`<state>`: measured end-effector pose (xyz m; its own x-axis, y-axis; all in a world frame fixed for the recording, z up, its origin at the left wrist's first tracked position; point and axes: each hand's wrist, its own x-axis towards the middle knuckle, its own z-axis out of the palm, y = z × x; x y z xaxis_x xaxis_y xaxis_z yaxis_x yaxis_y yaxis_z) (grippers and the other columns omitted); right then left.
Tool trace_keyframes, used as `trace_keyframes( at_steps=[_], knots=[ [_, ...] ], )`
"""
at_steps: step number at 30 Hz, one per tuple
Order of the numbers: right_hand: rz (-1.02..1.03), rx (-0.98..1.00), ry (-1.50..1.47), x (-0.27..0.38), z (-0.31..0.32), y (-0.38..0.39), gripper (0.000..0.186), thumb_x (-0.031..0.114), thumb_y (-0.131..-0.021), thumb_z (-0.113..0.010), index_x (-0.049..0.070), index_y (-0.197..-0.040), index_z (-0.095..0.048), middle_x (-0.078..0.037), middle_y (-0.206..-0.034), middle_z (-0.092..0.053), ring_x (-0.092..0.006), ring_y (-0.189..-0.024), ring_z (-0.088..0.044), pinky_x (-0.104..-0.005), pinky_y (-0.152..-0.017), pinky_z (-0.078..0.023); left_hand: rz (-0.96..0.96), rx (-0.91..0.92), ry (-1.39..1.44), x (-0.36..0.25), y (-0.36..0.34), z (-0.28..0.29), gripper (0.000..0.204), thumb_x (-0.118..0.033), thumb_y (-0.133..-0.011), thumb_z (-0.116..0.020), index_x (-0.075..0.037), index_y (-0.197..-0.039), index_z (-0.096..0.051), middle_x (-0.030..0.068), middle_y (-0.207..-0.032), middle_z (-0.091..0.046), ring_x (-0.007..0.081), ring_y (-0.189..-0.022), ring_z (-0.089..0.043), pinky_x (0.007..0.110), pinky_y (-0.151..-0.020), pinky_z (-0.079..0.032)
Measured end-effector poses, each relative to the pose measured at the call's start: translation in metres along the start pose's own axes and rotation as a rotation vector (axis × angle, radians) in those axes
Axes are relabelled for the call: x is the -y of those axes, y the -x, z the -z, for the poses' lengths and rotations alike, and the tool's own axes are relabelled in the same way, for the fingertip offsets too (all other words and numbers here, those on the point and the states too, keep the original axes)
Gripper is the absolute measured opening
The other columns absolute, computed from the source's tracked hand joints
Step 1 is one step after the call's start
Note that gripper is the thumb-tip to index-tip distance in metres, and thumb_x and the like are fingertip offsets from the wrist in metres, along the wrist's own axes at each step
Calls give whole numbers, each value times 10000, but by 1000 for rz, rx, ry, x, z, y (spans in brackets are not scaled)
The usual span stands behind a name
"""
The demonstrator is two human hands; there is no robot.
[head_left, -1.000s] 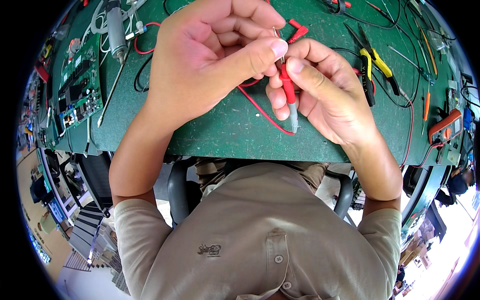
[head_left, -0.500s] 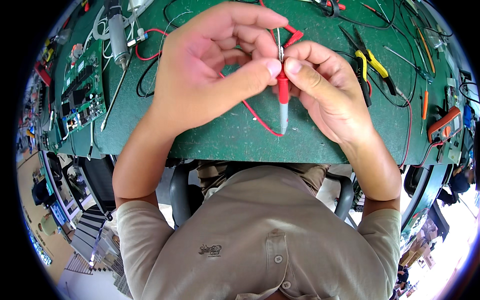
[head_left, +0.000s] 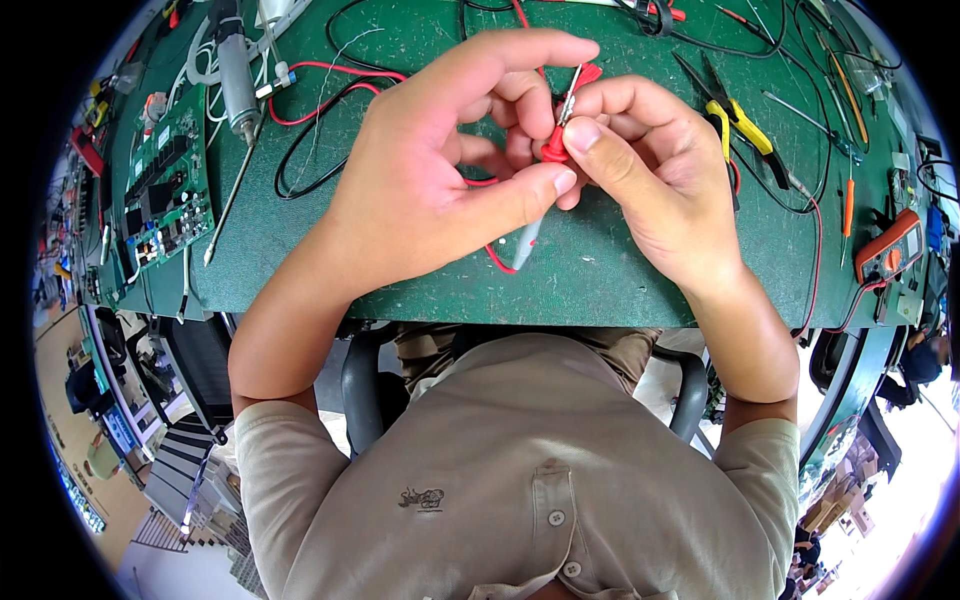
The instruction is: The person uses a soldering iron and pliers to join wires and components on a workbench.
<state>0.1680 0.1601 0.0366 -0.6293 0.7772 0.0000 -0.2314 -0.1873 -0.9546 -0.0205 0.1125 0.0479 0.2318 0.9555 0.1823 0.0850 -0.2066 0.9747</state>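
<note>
Between my two hands is a red and grey test probe, tilted, with its bare metal tip pointing up and its grey end down toward me. My left hand is closed around its red body; the thumb lies in front, the other fingers curl behind, and the index finger reaches out above near the tip. My right hand pinches the base of the metal tip between thumb and index finger, just above the red collar. A red cable runs from the grey end. Part of the red body is hidden by my fingers.
Yellow-and-black pliers lie right of my hands on the green mat. Farther right are an orange screwdriver and an orange multimeter. On the left are a green circuit board and a grey cylindrical tool, with cables around.
The probe has tilted from nearly upright, its tip going right and its grey end left. My left hand has shifted slightly right, its thumb moving lower along the probe.
</note>
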Motion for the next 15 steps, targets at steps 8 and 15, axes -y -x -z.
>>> trace_keyframes(
  at_steps=[8,15],
  knots=[
    [2,21,-18,-2,2,0,159,87,-949,-607,-48,-1032,-604,-83,-878,-664,-118,-762,-655,-243,-687,-538,34,6,-79,-6,1,-1,629,105,-761,-663,-13,-1351,-481,35,-919,-505,96,-860,-549,210,-662,-532],
    [-32,45,-37,5,7,-2,194,105,-956,-604,-66,-1045,-621,-112,-876,-678,-155,-758,-681,-270,-670,-565,71,70,35,-5,2,4,612,89,-759,-644,-16,-1345,-500,25,-883,-501,99,-842,-565,223,-648,-560]
  ],
)
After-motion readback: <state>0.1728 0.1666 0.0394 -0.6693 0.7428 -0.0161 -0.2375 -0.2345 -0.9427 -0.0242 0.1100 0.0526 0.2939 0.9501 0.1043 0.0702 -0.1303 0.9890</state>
